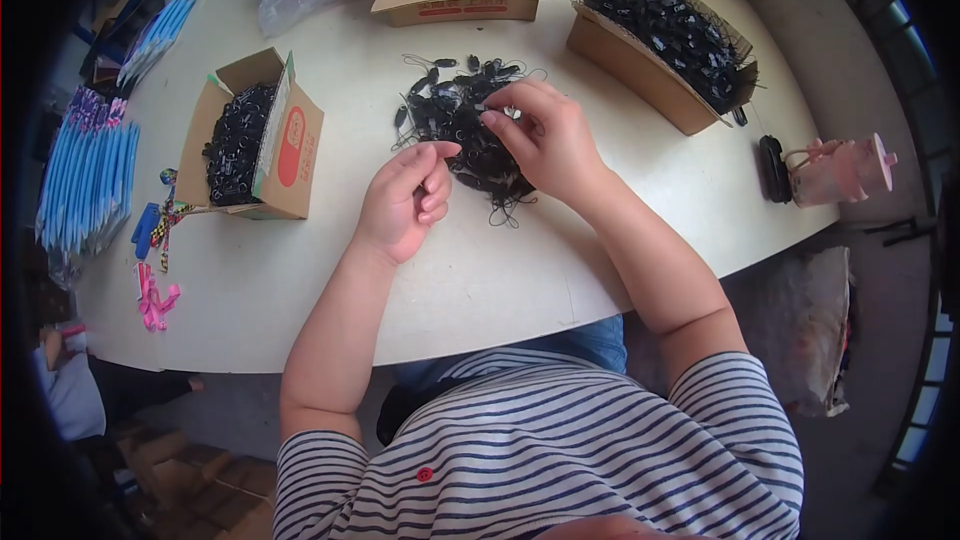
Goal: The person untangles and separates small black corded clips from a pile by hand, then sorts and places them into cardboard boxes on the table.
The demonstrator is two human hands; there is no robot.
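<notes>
A loose pile of small black clips with thin cord loops [462,120] lies on the pale table. My left hand [408,198] is at the pile's near left edge, its fingers curled and thumb and index pressed together; anything between them is too small to make out. Over the pile's right side, my right hand [545,135] pinches with thumb and index finger, and what it holds there is too small to name. To the left stands an open cardboard box [298,145] filled with small black parts.
A box of black looped pieces [650,70] stands back right, another carton [455,2] at the back. Blue packets [90,180], a blue tool [145,230] and pink ribbon [155,302] lie left. A pink bottle [845,170] is right. A person [75,395] is lower left.
</notes>
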